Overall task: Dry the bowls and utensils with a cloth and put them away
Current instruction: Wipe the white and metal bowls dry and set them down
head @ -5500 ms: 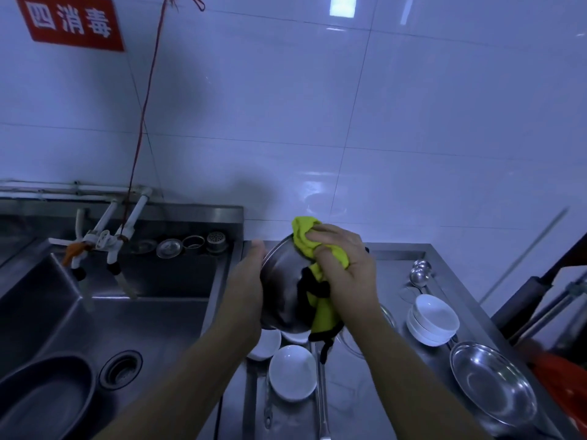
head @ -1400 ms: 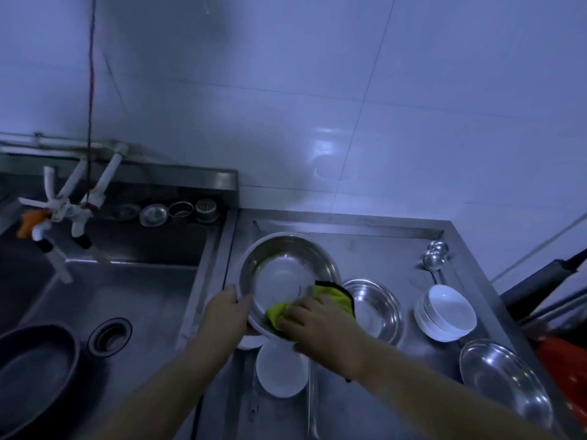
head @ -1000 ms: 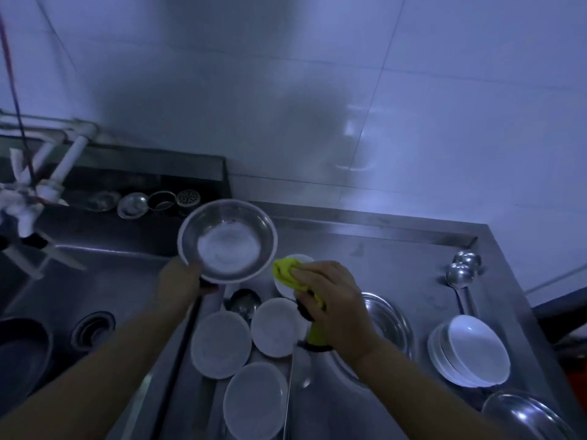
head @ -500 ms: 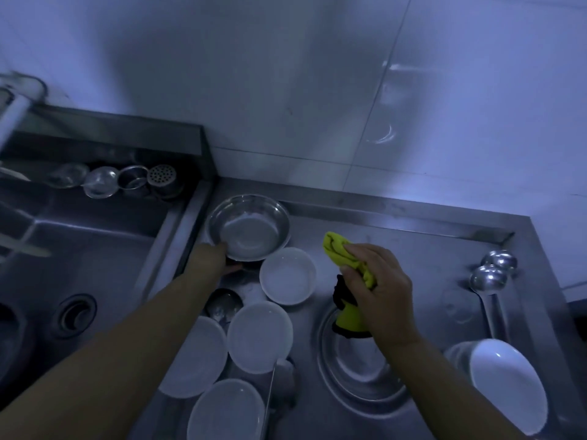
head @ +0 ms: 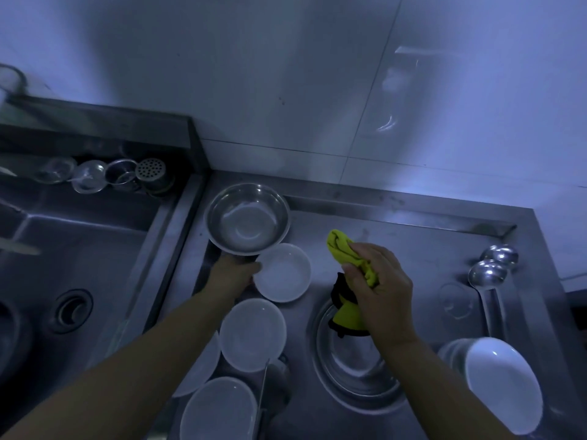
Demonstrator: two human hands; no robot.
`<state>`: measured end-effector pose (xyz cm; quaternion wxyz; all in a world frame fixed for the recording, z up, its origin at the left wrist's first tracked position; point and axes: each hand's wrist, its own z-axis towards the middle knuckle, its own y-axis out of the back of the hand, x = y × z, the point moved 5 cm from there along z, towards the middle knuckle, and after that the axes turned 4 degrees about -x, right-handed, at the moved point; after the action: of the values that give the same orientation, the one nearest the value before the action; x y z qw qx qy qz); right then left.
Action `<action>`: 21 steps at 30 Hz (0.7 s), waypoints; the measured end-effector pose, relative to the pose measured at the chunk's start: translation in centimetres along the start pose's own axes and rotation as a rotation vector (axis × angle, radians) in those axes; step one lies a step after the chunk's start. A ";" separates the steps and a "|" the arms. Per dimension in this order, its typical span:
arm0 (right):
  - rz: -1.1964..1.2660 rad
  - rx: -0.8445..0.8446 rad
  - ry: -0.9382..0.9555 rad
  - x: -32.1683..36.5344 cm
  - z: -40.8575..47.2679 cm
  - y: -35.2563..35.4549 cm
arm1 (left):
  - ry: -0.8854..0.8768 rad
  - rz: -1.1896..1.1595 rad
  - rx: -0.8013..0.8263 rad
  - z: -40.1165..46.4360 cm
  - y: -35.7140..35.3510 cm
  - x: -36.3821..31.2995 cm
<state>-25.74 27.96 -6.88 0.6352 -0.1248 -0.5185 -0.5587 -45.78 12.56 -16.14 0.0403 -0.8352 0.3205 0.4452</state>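
A steel bowl (head: 247, 217) sits at the back left corner of the steel drainboard (head: 413, 246). My left hand (head: 233, 276) lies just below its near rim. The thumb touches the left edge of a small white bowl (head: 282, 274), and the fingers are hidden under the steel rim. My right hand (head: 379, 290) is shut on a bunched yellow cloth (head: 341, 250) with black trim. It hovers over a shallow steel dish (head: 355, 366). More white bowls (head: 252, 333) lie near the front.
A stack of white bowls (head: 503, 384) stands at the right, with two steel ladles (head: 490, 271) behind it. The sink basin (head: 79, 249) is on the left, and strainers (head: 151, 173) sit on its back ledge. A tiled wall rises behind.
The steel bowl went from being wiped in front of me to the drainboard's back left corner. My left hand slid from its rim toward the small white bowl. The cloth hand came away.
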 end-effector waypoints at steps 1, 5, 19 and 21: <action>0.004 -0.001 -0.011 0.0 -0.1 0.1 | -0.051 0.153 0.035 0.0 -0.7 0.2; 0.004 -0.002 -0.018 0.3 -0.5 0.5 | -0.129 0.665 0.020 0.2 -1.9 0.4; -0.074 -0.034 -0.055 3.1 -3.7 3.8 | -0.214 0.568 0.201 -5.2 -2.4 -2.6; -0.073 -0.039 -0.056 4.3 -4.3 3.9 | -0.172 0.395 0.242 -7.1 -1.4 -3.1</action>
<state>-20.88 23.62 -3.64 0.5971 -0.1335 -0.5293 -0.5878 -41.09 12.69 -9.78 0.0794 -0.7045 0.5237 0.4724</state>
